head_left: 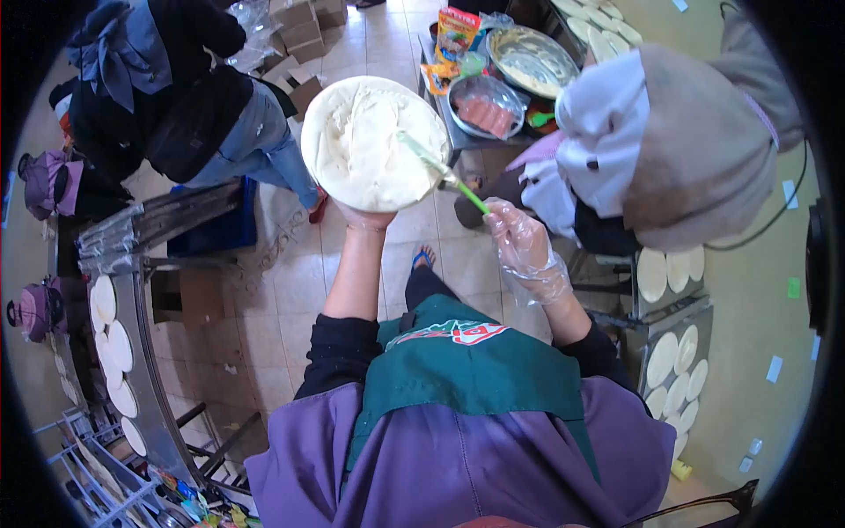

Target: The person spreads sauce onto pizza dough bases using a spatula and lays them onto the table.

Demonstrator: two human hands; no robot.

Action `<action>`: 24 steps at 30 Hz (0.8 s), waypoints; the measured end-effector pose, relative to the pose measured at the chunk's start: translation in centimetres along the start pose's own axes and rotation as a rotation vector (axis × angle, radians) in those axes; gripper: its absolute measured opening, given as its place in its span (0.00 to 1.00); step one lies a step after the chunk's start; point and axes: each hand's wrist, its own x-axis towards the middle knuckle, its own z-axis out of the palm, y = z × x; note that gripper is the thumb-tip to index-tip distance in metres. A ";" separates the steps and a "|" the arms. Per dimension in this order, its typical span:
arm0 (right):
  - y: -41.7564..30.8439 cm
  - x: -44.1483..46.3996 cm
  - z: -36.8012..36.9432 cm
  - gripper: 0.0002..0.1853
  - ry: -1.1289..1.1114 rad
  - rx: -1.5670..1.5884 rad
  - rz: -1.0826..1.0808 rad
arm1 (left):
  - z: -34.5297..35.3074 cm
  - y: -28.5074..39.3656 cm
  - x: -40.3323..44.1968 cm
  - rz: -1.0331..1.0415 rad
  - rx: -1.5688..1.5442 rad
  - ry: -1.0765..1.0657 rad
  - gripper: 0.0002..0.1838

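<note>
My left hand (365, 218) is beneath a round white bowl (308, 163), its fingers mostly hidden, holding it up in front of me. Thick off-white cream (374, 136) fills the bowl to the rim, its surface smeared and uneven. My right hand (526, 251), in a clear plastic glove, is closed around the green handle of a spatula (471, 195). The spatula's pale, cream-coated blade lies against the cream at the bowl's right side.
A table at the upper right bears a large metal bowl of cream (532, 62) and a bowl with pink packs (482, 107). Flat dough rounds lie on the left table (158, 370) and right table (704, 334). One person (695, 141) is close at right; another (167, 97) stands at left.
</note>
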 end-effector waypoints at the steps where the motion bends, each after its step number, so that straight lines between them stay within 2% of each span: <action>1: 1.1 1.9 0.4 0.11 0.009 0.000 -0.012 | 0.2 0.5 1.7 0.020 0.019 -0.004 0.38; 3: 3.5 4.5 1.6 0.09 0.010 -0.067 0.078 | 0.1 1.4 4.5 0.011 0.020 0.007 0.38; 4: 4.3 5.6 2.1 0.09 -0.011 -0.169 -0.150 | -0.3 1.8 5.9 -0.001 0.028 0.028 0.38; 6: 4.2 6.7 2.8 0.09 -0.088 -0.122 -0.133 | -1.2 2.4 8.1 -0.007 0.038 0.053 0.38; 8: 3.7 8.6 3.1 0.09 -0.234 0.008 -0.081 | -2.2 3.4 10.7 -0.073 -0.102 -0.174 0.38; 9: 3.7 9.8 3.1 0.09 -0.233 0.012 -0.075 | -3.0 3.6 11.9 -0.077 -0.100 -0.168 0.38; 11: 3.9 12.0 3.3 0.09 -0.388 0.125 -0.028 | -4.8 4.0 14.2 0.017 0.063 0.113 0.36; 12: 4.5 13.0 3.6 0.08 -0.281 0.165 -0.075 | -4.9 4.6 15.0 0.002 0.060 0.123 0.36; 13: 5.3 14.3 3.3 0.08 -0.276 0.158 -0.058 | -4.4 5.5 16.0 -0.080 -0.049 -0.039 0.37; 14: 6.2 15.5 3.2 0.08 -0.169 0.086 -0.073 | -4.0 6.2 16.9 -0.159 -0.157 -0.198 0.37; 15: 7.2 16.8 3.0 0.08 -0.061 0.012 -0.087 | -3.6 6.5 18.0 -0.176 -0.160 -0.194 0.37; 16: 8.3 17.7 2.9 0.08 -0.052 0.006 -0.073 | -3.3 6.7 19.1 -0.172 -0.131 -0.146 0.37; 18: 10.7 19.4 3.3 0.09 -0.079 -0.053 0.241 | -3.0 6.9 21.8 -0.189 -0.103 -0.095 0.37; 19: 11.5 19.8 4.1 0.09 -0.066 -0.060 0.257 | -2.9 6.8 23.5 -0.175 -0.088 -0.103 0.37; 21: 12.0 20.3 5.2 0.10 -0.033 -0.078 0.122 | -3.1 6.6 27.0 -0.186 -0.080 -0.119 0.37; 23: 11.1 21.5 6.3 0.10 -0.094 -0.164 0.160 | -4.7 6.1 31.1 -0.252 -0.303 -0.219 0.38; 24: 10.6 22.4 7.0 0.10 -0.080 -0.064 0.150 | -4.5 5.8 32.9 -0.277 -0.307 -0.225 0.38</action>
